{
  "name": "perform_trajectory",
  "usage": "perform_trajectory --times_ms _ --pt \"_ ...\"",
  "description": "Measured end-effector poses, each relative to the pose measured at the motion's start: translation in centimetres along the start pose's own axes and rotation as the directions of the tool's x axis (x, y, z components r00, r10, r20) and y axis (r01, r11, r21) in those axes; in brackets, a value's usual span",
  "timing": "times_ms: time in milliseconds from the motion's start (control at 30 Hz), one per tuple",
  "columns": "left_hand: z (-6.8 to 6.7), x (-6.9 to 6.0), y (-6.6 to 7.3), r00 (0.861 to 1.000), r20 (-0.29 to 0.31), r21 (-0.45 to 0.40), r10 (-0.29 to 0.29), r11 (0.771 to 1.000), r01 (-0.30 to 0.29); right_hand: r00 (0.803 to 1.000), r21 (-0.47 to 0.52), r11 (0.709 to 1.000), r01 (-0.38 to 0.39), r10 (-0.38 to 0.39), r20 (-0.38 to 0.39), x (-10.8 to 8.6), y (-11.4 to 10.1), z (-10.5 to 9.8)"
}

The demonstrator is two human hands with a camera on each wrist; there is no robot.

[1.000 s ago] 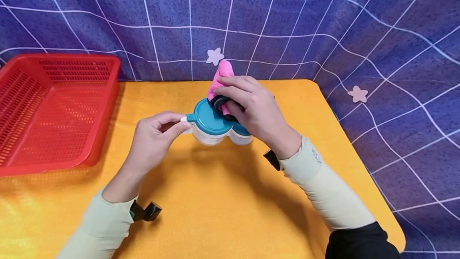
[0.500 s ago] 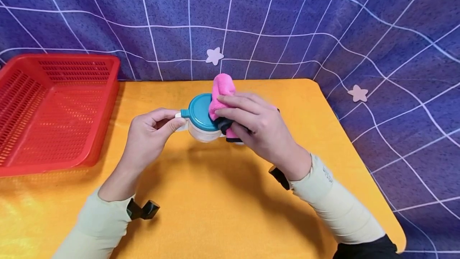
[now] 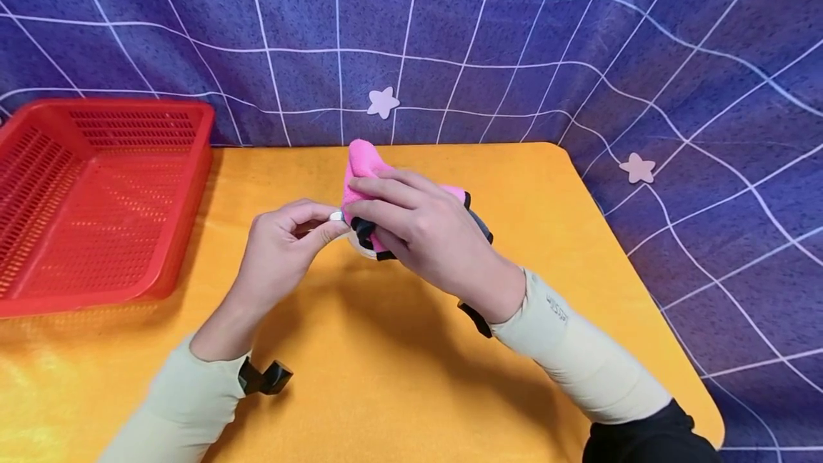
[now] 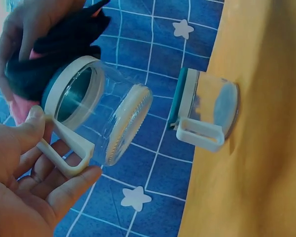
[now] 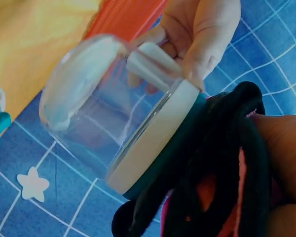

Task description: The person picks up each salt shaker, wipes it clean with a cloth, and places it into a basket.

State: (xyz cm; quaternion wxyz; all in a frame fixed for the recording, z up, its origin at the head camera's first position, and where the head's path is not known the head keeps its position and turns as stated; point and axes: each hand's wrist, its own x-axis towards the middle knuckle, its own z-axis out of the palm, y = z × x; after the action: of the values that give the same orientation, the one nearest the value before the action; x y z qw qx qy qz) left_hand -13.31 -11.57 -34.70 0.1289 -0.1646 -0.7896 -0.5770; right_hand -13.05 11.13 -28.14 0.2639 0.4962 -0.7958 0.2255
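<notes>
In the head view my left hand (image 3: pixel 283 241) pinches the white handle (image 4: pixel 69 160) of a clear jar (image 4: pixel 121 113), which is held up off the table and tilted in the left wrist view. My right hand (image 3: pixel 431 231) holds a pink cloth (image 3: pixel 363 163) with black edging and a dark side, pressed over the jar's lid. The teal lid (image 5: pixel 155 170) and white collar (image 5: pixel 153 136) show in the right wrist view; from the head, the cloth and hand hide most of the jar. A second, similar jar (image 4: pixel 202 106) with a teal lid stands on the table beyond.
A red slotted basket (image 3: pixel 106 299) stands at the left on the yellow table (image 3: pixel 386 391). A blue curtain (image 3: pixel 289 27) with white lines and pale stars (image 3: pixel 383 102) hangs behind the table and along its right side.
My right hand and the cloth move right across the lid, then back left, now covering the lid in the head view. My left hand shifts slightly left and then right, keeping hold of the handle.
</notes>
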Motion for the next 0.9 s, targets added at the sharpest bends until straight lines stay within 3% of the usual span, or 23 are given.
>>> perform_trajectory --times_ms 233,533,900 --pt "0.1 -0.2 0.1 1.0 0.004 0.018 0.016 1.0 -0.016 0.998 -0.009 0.998 -0.067 0.067 -0.009 0.8 2.2 0.3" --pt "-0.4 -0.2 0.1 1.0 -0.016 0.015 -0.013 1.0 0.013 0.988 0.04 0.99 -0.133 0.136 -0.079 -0.3 4.4 -0.1" --pt "-0.9 -0.1 -0.2 0.999 -0.036 -0.055 -0.028 0.998 0.026 0.985 0.124 0.988 -0.088 0.105 -0.138 -2.8 4.0 -0.7"
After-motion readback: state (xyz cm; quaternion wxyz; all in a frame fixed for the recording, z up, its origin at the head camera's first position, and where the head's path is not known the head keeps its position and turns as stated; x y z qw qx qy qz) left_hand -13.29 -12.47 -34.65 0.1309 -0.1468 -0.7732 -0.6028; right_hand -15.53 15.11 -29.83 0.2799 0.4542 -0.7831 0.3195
